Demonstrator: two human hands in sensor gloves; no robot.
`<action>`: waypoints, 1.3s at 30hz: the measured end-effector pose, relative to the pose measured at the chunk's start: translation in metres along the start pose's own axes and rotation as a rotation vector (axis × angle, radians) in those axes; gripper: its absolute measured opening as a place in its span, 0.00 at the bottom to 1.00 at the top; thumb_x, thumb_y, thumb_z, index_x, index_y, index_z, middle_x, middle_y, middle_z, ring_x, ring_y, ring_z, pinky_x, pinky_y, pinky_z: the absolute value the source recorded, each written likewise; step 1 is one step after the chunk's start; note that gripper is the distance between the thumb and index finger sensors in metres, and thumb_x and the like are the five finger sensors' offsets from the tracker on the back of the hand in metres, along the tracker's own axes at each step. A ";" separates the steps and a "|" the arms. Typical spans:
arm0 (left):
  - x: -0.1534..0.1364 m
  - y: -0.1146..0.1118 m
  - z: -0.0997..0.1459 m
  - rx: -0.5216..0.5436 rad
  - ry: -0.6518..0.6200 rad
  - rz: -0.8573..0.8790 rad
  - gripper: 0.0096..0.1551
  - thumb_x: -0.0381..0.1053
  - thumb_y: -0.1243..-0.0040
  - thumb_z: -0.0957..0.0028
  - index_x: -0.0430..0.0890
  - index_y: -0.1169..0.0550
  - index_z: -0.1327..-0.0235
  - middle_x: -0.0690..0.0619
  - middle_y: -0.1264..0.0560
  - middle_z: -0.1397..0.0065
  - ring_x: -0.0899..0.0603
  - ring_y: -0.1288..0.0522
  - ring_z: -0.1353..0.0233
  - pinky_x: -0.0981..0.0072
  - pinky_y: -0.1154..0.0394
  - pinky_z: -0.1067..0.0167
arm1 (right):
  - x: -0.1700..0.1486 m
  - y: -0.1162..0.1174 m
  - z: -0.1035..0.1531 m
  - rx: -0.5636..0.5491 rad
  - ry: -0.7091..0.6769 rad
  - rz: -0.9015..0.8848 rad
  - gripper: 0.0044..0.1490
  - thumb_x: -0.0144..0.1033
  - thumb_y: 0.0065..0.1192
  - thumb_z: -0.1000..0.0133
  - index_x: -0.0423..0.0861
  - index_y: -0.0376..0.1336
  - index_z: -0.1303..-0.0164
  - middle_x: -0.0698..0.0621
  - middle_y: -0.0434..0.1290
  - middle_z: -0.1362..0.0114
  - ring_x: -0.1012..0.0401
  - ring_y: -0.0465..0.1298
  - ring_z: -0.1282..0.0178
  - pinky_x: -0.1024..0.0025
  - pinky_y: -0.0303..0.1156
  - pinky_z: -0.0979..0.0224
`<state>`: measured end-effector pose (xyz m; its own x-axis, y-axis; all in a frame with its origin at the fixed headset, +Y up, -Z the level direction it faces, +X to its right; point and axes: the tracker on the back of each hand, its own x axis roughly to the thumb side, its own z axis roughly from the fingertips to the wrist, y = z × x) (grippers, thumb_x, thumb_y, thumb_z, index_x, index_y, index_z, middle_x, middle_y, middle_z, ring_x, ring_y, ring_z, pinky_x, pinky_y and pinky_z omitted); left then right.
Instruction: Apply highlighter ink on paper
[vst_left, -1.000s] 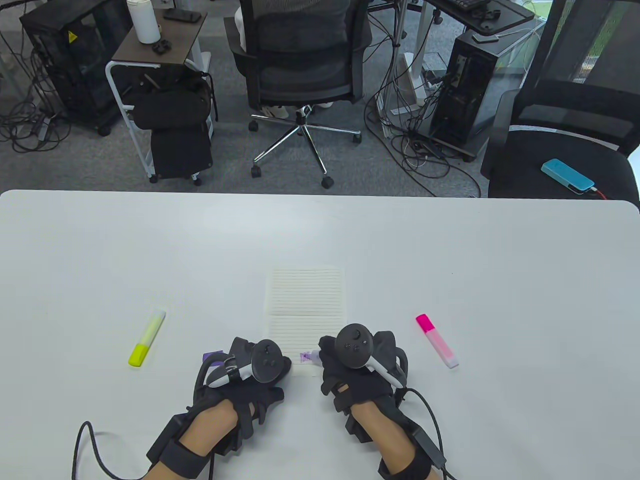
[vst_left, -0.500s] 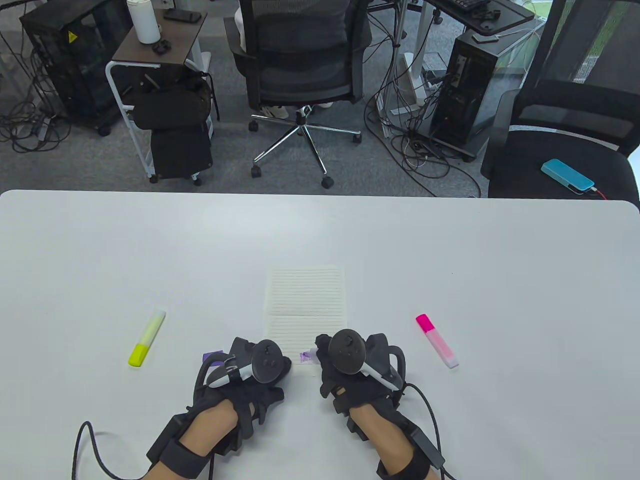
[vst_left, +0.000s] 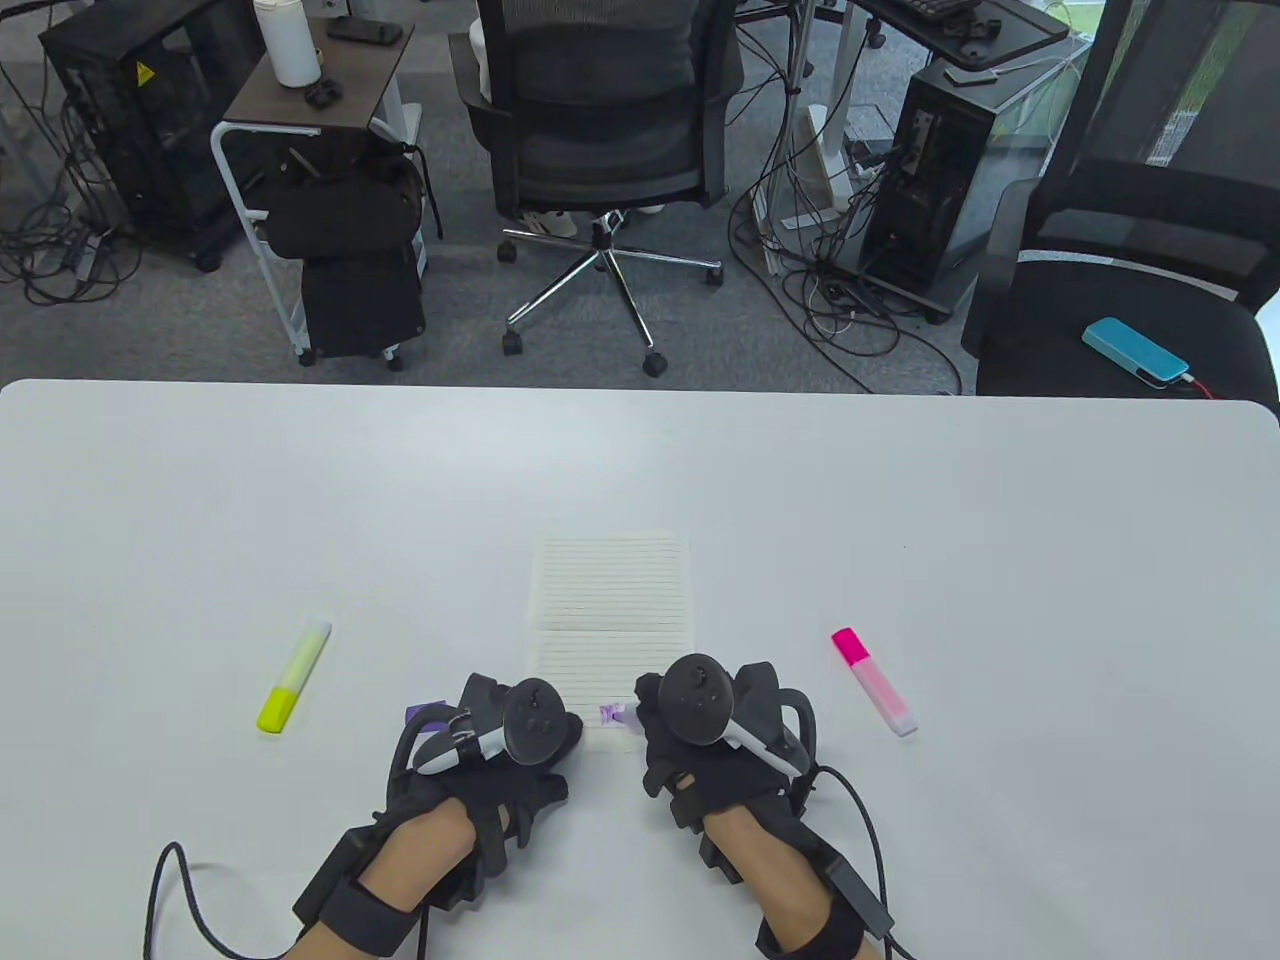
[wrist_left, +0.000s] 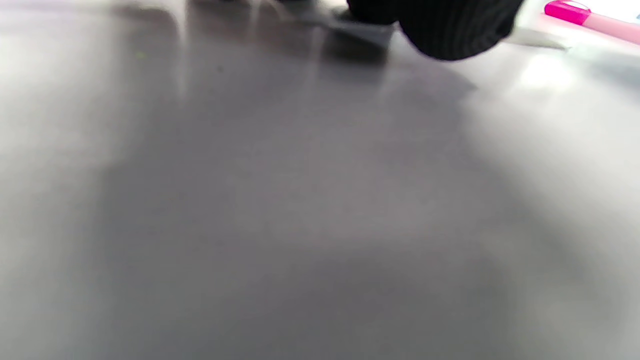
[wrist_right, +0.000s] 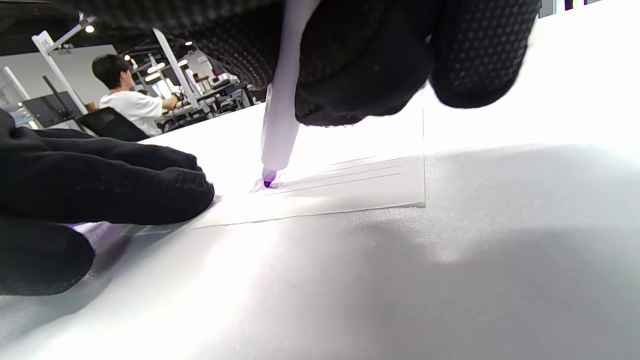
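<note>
Blurred table (wrist_left: 300, 210), black gloved fingers (wrist_left: 450, 30) above, pink highlighter (wrist_left: 590, 19) top right.

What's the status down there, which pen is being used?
Right hand grips purple highlighter, tip on the paper. Left hand rests at the paper's edge. Yellow highlighter, pink highlighter lie clear.

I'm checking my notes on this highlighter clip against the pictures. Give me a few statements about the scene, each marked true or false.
1. The right hand holds a purple highlighter with its tip on the paper. True.
2. The purple mark sits at the paper's far edge. False: it is near the edge closest to the person.
3. The pink highlighter lies on the table to the right of the paper. True.
4. The left hand holds the yellow highlighter. False: it lies apart, on the table.
</note>
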<state>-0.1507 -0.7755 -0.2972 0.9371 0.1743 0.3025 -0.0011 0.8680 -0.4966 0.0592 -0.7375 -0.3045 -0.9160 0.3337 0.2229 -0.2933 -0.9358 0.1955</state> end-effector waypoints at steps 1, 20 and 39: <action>0.000 0.000 0.000 0.000 0.000 0.001 0.40 0.62 0.44 0.54 0.61 0.42 0.26 0.53 0.53 0.18 0.33 0.54 0.19 0.32 0.54 0.27 | -0.001 0.002 -0.001 -0.034 -0.002 0.019 0.24 0.40 0.60 0.32 0.48 0.65 0.26 0.41 0.78 0.42 0.53 0.80 0.59 0.46 0.74 0.38; 0.000 0.000 0.000 -0.001 0.000 0.000 0.40 0.62 0.44 0.54 0.61 0.42 0.26 0.53 0.53 0.18 0.33 0.54 0.19 0.32 0.54 0.27 | 0.002 0.000 0.000 -0.023 0.006 0.033 0.24 0.40 0.60 0.33 0.48 0.66 0.27 0.42 0.79 0.42 0.53 0.80 0.59 0.46 0.74 0.37; 0.000 0.001 0.000 -0.003 0.000 0.001 0.40 0.62 0.44 0.54 0.62 0.42 0.26 0.53 0.53 0.18 0.34 0.54 0.19 0.32 0.54 0.27 | 0.001 -0.005 0.002 0.009 0.023 0.030 0.24 0.40 0.61 0.33 0.47 0.66 0.28 0.41 0.79 0.42 0.52 0.80 0.60 0.46 0.74 0.37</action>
<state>-0.1504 -0.7747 -0.2974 0.9372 0.1748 0.3018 -0.0008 0.8664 -0.4993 0.0599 -0.7326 -0.3031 -0.9304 0.3028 0.2067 -0.2634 -0.9442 0.1980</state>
